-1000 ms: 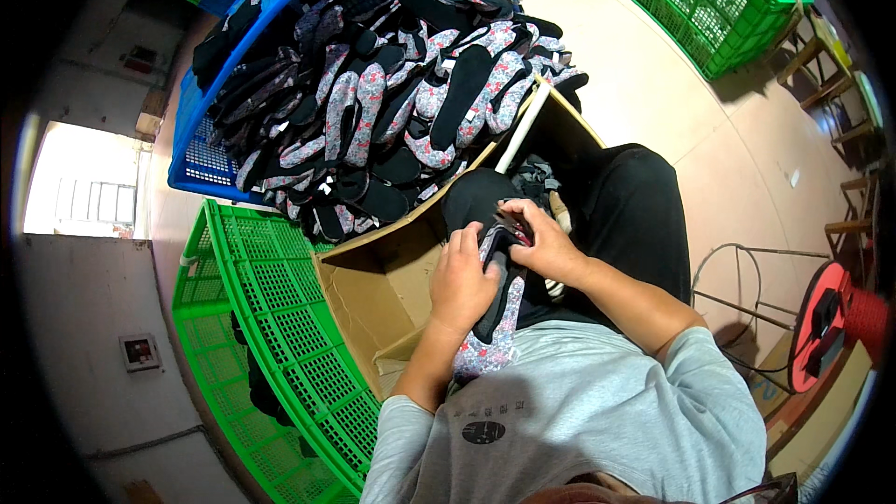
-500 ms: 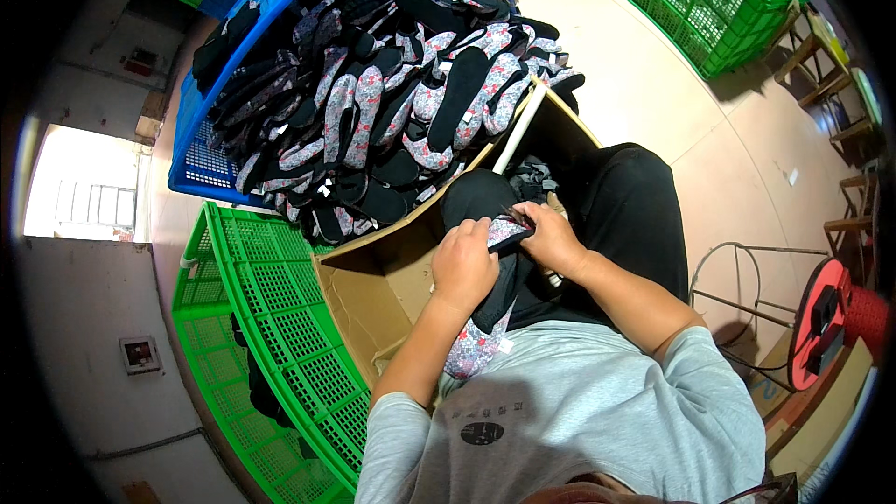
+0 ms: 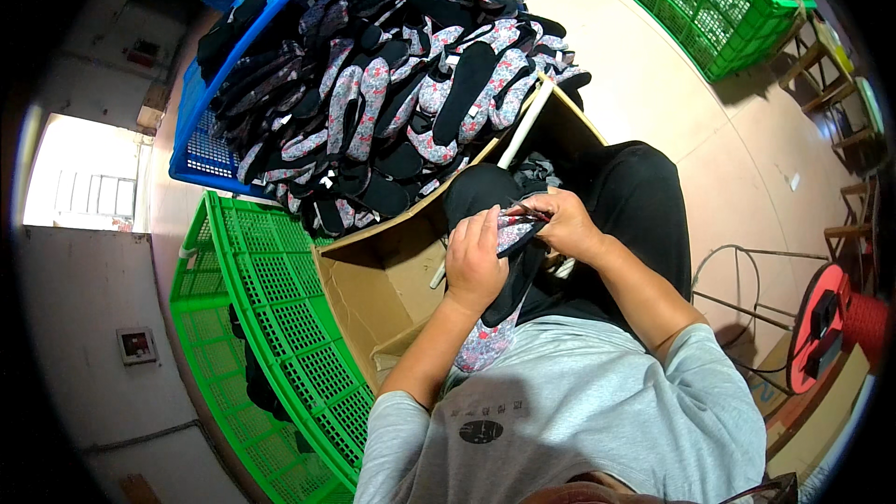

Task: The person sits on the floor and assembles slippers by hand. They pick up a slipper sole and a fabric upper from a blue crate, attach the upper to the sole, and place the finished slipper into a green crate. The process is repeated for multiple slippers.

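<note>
A floral-and-black cloth slipper [image 3: 485, 341] lies across my lap, its patterned heel or toe end down against my shirt. My left hand [image 3: 476, 261] is closed around its upper part, fingers over the fabric. My right hand [image 3: 567, 226] is closed at the slipper's upper edge, with a small dark pointed tool that looks like thread snips [image 3: 532, 212] between thumb and fingers. The fingers hide most of the tool. Beyond my knees rises a large heap of similar slippers [image 3: 373, 98], some showing black soles, others floral fabric.
The heap fills a blue plastic crate [image 3: 201, 154]. An open cardboard box [image 3: 359, 294] with a white rod [image 3: 527, 121] stands against my legs. Green crates [image 3: 280, 317] are at left, another green crate [image 3: 691, 9] at far right. A red spool [image 3: 821, 327] on a wire frame stands right.
Both hands have shifted slightly right with the slipper, and its lower end has swung right. My right hand has turned, so the dark tool shows more. The head view has moved a little.
</note>
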A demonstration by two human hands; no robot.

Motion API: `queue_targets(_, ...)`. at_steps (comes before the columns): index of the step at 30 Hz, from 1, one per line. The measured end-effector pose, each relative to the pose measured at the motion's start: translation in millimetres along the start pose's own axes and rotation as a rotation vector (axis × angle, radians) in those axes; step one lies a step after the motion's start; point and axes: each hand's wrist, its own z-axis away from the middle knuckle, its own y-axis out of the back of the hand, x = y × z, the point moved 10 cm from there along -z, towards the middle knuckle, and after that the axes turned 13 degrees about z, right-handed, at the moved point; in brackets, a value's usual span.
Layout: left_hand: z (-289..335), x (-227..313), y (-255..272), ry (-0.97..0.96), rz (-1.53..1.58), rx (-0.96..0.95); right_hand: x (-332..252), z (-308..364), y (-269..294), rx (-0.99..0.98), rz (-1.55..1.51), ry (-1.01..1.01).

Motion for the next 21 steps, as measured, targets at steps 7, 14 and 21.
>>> queue_targets(7,-12.6,15.4,17.1,-0.036,0.090,0.140,-5.0,-18.0,12.7,-0.155,-0.177,-0.034)
queue_targets(14,-6.3,60.4,54.2,0.045,0.189,0.153,-25.4,-7.9,-5.9,-0.435,-0.573,-0.014)
queue_targets(21,4.3,46.0,56.4,0.238,0.404,0.197,-13.3,7.1,-42.1,-0.628,-0.830,-0.196)
